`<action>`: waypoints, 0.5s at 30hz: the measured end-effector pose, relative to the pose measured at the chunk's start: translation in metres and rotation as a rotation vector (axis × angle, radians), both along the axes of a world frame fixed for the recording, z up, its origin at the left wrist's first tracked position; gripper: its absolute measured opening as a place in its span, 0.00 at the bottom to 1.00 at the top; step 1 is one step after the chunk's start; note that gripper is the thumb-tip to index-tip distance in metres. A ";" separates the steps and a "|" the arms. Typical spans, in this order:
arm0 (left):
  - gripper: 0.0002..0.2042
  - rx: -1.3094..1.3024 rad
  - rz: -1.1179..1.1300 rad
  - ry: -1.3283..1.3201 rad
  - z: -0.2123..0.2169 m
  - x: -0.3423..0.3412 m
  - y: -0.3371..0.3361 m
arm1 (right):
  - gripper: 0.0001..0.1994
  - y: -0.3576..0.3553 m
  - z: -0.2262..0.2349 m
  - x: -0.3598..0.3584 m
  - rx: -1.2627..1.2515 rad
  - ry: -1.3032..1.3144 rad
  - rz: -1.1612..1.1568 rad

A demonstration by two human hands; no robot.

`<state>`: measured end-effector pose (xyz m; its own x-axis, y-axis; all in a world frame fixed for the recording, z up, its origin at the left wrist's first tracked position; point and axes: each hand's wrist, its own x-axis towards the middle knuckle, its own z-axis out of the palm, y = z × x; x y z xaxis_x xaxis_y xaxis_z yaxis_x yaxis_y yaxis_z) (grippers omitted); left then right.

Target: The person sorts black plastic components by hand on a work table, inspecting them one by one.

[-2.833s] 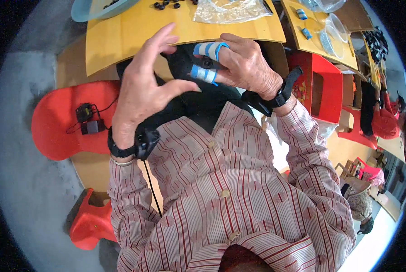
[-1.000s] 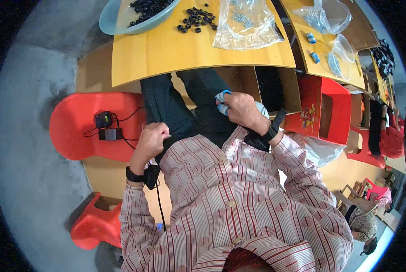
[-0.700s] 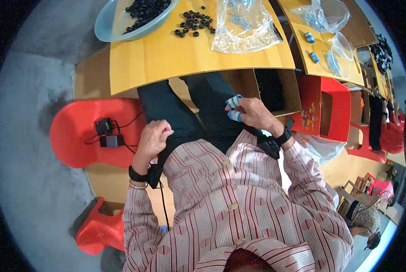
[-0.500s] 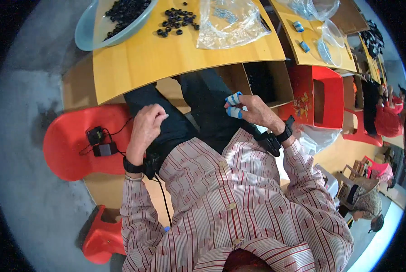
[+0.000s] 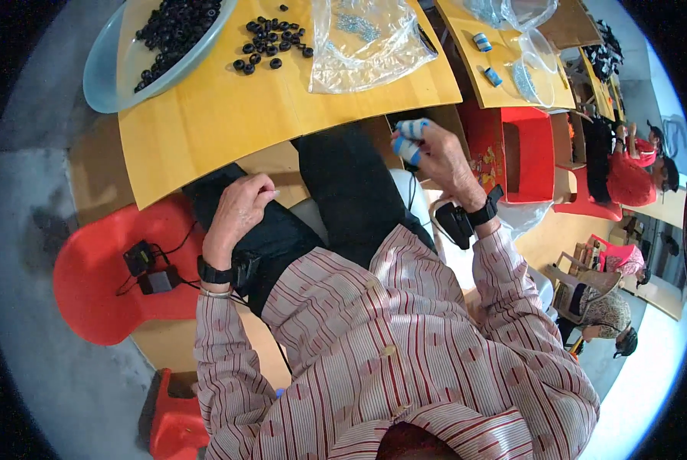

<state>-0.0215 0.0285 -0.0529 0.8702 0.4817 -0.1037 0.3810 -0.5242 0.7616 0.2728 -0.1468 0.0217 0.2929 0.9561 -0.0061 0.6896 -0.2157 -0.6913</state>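
My left hand (image 5: 240, 208) hovers over my left thigh, its fingers curled in and the thumb against the index finger. A tiny pale spot shows at its tips; I cannot tell whether it is a nail or a held thing. My right hand (image 5: 447, 161) is raised beside my right leg, near the table's front edge. Blue-and-white tape (image 5: 411, 129) wraps two of its digits, which are drawn close together. Anything between them is too small to make out. Both wrists carry black straps with small black devices. Neither hand touches the table (image 5: 282, 100).
On the table stand a pale blue basin (image 5: 102, 73) of black ring-shaped parts, loose black rings (image 5: 276, 64) and a clear plastic bag (image 5: 366, 57) with small metallic pieces. A red stool (image 5: 98, 284) bearing black boxes is at left; a red box (image 5: 529, 153) at right. Other people sit at far right.
My right hand has risen toward the table edge and its taped digits have drawn closer together. My left hand has shifted slightly left. The whole view has turned a little, and my legs have spread.
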 end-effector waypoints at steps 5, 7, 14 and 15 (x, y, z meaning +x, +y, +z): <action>0.07 -0.047 0.028 0.010 -0.011 -0.009 -0.002 | 0.13 0.014 -0.004 0.030 0.123 -0.032 -0.265; 0.07 -0.043 0.026 0.021 -0.017 -0.014 0.000 | 0.13 0.025 -0.005 0.033 0.107 -0.037 -0.321; 0.07 -0.076 -0.069 0.094 -0.017 0.010 0.008 | 0.13 0.032 -0.039 0.046 0.099 0.293 -0.376; 0.07 -0.081 -0.085 0.093 -0.018 0.014 0.009 | 0.12 0.032 -0.042 0.043 0.194 0.253 -0.275</action>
